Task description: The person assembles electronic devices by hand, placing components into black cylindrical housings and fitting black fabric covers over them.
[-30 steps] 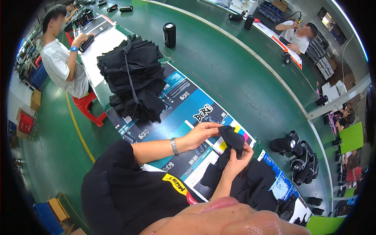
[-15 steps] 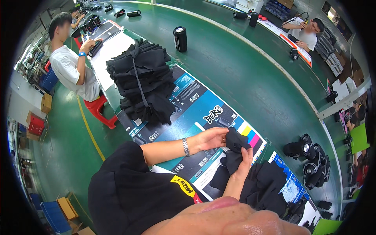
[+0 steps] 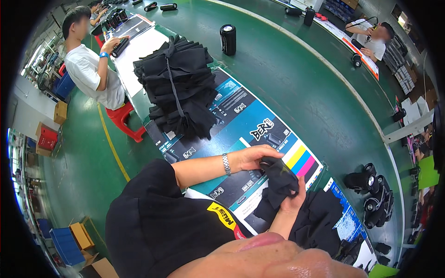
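Note:
A small black cloth pouch [image 3: 280,178] is held between both my hands above a printed cardboard sheet [image 3: 241,125] lying on the table. My left hand [image 3: 254,156] grips the pouch's upper left part, with a metal watch on that wrist. My right hand [image 3: 293,200] holds it from below on the right. Under my right forearm lies a heap of black fabric [image 3: 320,222]. Further away on the sheet sits a tall stack of black pouches [image 3: 178,88] tied with a strap.
A black cylindrical speaker [image 3: 227,39] stands on the green belt [image 3: 296,83]. Several black speakers [image 3: 373,194] lie at the right. A person in a white shirt [image 3: 90,69] sits on a red stool [image 3: 123,121] at the left; another person [image 3: 373,39] works across.
The view has shifted slightly. Both hands still hold the black pouch and have worked it a little, with the left hand now curled over its top.

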Tool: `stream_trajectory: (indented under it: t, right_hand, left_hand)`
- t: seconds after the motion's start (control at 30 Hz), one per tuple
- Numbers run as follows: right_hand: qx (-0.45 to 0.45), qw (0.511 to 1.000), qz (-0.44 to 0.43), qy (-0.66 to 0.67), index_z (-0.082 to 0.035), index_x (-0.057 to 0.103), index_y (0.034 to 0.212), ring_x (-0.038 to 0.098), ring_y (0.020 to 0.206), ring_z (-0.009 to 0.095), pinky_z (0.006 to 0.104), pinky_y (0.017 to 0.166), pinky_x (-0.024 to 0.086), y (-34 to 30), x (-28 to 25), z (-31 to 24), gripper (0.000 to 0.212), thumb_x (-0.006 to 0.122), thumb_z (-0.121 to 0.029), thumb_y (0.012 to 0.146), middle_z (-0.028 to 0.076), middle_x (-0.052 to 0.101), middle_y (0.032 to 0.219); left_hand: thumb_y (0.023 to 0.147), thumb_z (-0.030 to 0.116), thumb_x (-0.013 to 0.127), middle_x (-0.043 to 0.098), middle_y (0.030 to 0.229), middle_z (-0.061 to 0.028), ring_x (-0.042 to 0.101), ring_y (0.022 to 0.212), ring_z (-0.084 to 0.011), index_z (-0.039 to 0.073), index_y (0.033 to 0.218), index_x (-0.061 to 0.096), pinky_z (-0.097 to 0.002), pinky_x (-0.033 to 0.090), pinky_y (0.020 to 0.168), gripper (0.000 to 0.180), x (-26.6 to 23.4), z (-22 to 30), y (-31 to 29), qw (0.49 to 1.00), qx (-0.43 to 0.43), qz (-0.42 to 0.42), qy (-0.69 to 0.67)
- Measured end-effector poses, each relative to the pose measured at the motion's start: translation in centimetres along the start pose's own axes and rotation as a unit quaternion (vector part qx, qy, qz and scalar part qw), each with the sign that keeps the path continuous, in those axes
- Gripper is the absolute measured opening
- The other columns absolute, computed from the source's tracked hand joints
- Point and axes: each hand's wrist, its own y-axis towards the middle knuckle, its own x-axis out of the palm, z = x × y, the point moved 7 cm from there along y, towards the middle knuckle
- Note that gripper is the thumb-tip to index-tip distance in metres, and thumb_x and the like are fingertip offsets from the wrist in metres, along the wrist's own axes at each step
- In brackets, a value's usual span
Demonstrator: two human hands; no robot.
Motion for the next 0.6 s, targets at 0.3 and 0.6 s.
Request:
stream_trajectory:
  t: [0.3,0.6]
  right_hand:
    - [-0.001,0.999,-0.018,0.029,-0.004,0.058,0.079,0.058,0.090,0.025,0.0378,0.089,0.044,-1.1,1.0,-1.2,0.033,0.053,-0.033,0.094,0.012,0.057,0.092]
    - [-0.016,0.907,-0.397,0.141,-0.007,0.061,0.086,0.057,0.086,0.022,0.0360,0.081,0.045,-2.1,4.1,-0.4,0.037,0.054,-0.043,0.092,0.009,0.053,0.092]
  left_hand:
    - [0.089,0.027,0.062,0.065,0.095,-0.0076,0.063,0.088,-0.0145,-0.007,0.106,0.059,-0.0267,0.048,0.082,0.037,2.8,0.4,-1.3,0.987,0.022,-0.157,0.003]
    - [0.075,0.021,0.076,0.059,0.082,-0.0136,0.060,0.090,-0.0224,-0.009,0.088,0.063,-0.0280,0.049,0.072,0.035,5.2,-1.0,-4.3,0.900,-0.103,-0.412,0.100]
